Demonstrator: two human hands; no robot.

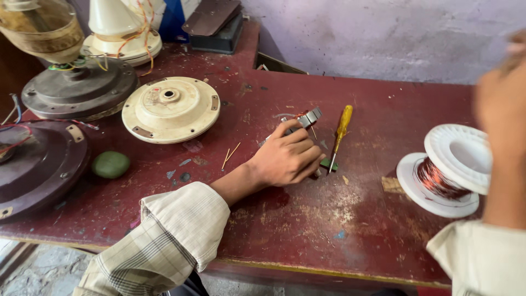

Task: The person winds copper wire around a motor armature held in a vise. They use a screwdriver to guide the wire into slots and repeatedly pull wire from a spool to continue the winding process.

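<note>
The left hand [285, 159] rests on the dark red table [339, 219], fingers curled around a small grey metal piece [308, 118] that sticks out past the fingertips. Just beside it lies a yellow-handled screwdriver [340, 134]. The right hand [501, 104] is raised and blurred, so its grip cannot be told. Below it a white spool [446, 170] lies on its side (copper wire wound around its core). A cream fan cover [171, 108] sits further left.
</note>
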